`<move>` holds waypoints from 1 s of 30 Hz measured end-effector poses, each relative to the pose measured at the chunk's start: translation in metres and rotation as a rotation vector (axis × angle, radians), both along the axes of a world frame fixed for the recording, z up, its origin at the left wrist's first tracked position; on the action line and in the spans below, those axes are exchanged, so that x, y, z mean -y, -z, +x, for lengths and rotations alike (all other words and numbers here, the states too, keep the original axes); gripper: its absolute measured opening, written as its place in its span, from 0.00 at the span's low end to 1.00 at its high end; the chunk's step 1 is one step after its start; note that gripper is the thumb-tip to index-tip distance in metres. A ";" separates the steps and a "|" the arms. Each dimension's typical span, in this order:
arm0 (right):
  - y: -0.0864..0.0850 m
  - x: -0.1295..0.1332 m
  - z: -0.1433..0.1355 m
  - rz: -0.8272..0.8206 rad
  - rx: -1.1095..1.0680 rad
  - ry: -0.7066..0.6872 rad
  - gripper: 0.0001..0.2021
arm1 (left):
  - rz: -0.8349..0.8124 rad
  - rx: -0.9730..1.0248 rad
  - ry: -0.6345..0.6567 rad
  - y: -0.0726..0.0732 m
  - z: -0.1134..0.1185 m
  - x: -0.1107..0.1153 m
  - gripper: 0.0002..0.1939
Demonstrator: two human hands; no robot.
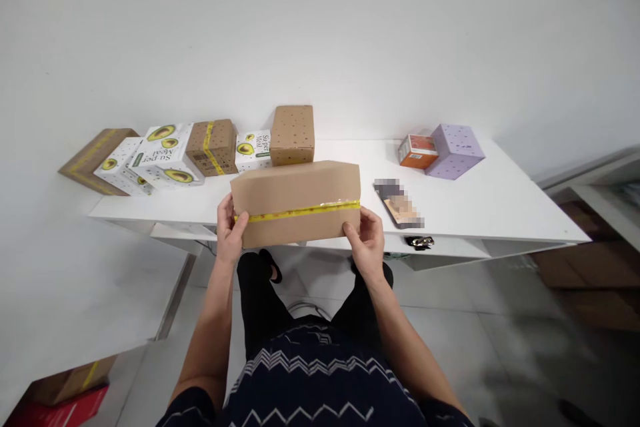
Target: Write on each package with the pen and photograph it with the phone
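Note:
A long brown cardboard box (297, 187) with a strip of yellow tape along it is held between both my hands, over the front edge of a white table (480, 203). My left hand (231, 232) grips its left end, with the thumb on the front face and the fingers curled behind. At the right end, my right hand (367, 243) holds it the same way. Behind the held box stands a brown dotted cardboard box (293, 130), partly covered by it.
Along the table's back left stand a white avocado-print box (167, 153), a taped brown box (213, 147) and several more. At right are an orange box (418, 151), a lilac box (456, 151) and a blurred phone-like object (393, 203). Brown boxes (590, 267) sit lower right.

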State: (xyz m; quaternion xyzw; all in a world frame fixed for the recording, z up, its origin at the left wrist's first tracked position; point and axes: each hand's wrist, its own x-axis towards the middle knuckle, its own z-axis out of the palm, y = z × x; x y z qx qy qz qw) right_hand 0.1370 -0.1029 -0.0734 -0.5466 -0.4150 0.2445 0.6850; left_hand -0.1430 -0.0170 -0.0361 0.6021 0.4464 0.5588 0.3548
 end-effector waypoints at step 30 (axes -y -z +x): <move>0.017 -0.062 0.064 -1.006 0.768 -0.021 0.14 | 0.358 -0.935 -0.101 -0.010 0.066 0.030 0.28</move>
